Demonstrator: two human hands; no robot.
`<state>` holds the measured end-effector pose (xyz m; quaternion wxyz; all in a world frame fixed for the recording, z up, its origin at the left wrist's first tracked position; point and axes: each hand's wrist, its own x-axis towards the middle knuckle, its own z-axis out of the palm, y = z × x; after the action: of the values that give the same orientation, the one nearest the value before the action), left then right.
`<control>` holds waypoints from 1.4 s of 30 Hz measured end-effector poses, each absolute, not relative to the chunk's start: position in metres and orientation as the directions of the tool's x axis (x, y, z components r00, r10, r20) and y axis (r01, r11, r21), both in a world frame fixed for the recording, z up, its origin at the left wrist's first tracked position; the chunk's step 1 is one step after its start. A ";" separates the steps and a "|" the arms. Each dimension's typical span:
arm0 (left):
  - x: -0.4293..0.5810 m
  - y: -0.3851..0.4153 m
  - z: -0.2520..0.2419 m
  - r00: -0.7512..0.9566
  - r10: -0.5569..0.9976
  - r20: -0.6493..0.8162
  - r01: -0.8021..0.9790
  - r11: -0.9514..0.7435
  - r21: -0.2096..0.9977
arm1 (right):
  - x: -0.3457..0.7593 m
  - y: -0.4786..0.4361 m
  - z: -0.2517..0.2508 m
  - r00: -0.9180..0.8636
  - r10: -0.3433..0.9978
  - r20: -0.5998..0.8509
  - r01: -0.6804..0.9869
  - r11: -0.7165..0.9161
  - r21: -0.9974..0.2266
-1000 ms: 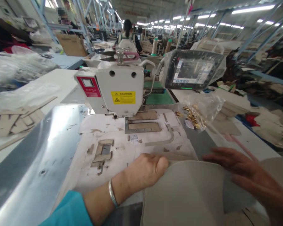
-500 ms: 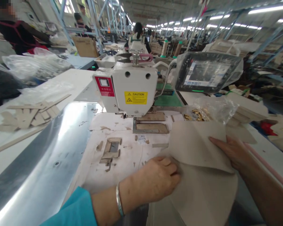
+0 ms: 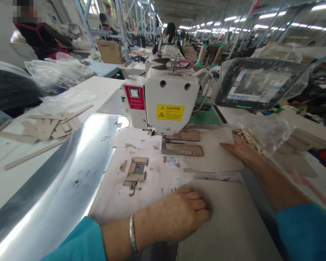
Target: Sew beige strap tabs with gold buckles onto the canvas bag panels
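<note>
The far panel [image 3: 216,156] lies forward of the left hand [image 3: 183,214], its left end at the metal frame [image 3: 176,152]. The right hand [image 3: 240,150], nearer, holds the panel's right edge. The left hand rests curled on the near panel [image 3: 230,215]; its grip cannot be told from here.

Fluorescent tubes [image 3: 271,15] glowed in receding rows under the grey ceiling [image 3: 206,9] | a bright window [image 3: 92,6] showed behind blue steel framing [image 3: 84,24] | a pale wall [image 3: 0,25] stood far left | a light-blue table [image 3: 107,68] stood beyond the white counter [image 3: 16,188]
</note>
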<state>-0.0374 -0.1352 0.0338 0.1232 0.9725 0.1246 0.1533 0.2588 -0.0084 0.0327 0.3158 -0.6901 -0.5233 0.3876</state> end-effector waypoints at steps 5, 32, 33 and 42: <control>-0.041 -0.137 0.017 0.676 0.658 0.331 0.591 -0.753 0.289 | 0.213 -0.006 0.030 0.142 0.933 -0.332 0.353 -0.361 -0.863; -0.053 -0.111 0.010 0.585 0.791 0.181 0.761 -0.612 0.216 | 0.227 -0.078 0.029 -0.351 0.923 0.161 0.806 0.385 -0.450; -0.052 -0.111 0.010 0.585 0.790 0.183 0.761 -0.613 0.212 | 0.228 -0.094 0.027 -0.418 0.899 0.127 0.806 0.432 -0.405; -0.048 -0.108 0.005 0.584 0.786 0.202 0.767 -0.616 0.180 | 0.219 -0.119 0.003 -0.484 0.865 0.133 0.857 0.499 -0.126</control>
<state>-0.0485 -0.1076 0.0049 0.0368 0.8892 0.4365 0.1317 0.2185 -0.1190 0.0027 0.0893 -0.5000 -0.8611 0.0212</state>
